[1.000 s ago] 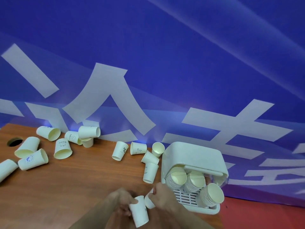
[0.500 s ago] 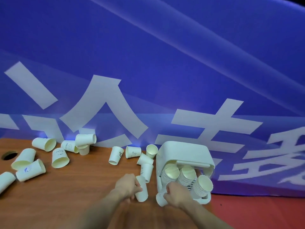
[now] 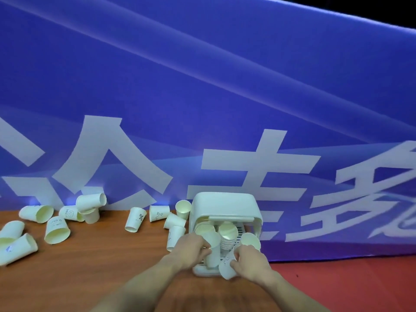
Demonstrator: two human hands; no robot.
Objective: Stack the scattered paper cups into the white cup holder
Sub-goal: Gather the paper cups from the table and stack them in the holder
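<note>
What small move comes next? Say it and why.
Probably push the cup in the left hand onto the left stack in the holder: it already sits at that opening, while the right hand grips a second cup lower down.

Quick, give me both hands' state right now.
Left hand: closed around a paper cup at the cup holder.
Right hand: closed around another cup.

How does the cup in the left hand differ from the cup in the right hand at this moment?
The left hand's cup stands steeply on end at the holder's left stack; the right hand's cup lies lower, by the white cup holder front edge. The left hand grips its cup by the side; the right hand grips its cup from the right. The right cup shows dark markings; the left looks plain. Both are white paper cups.
</note>
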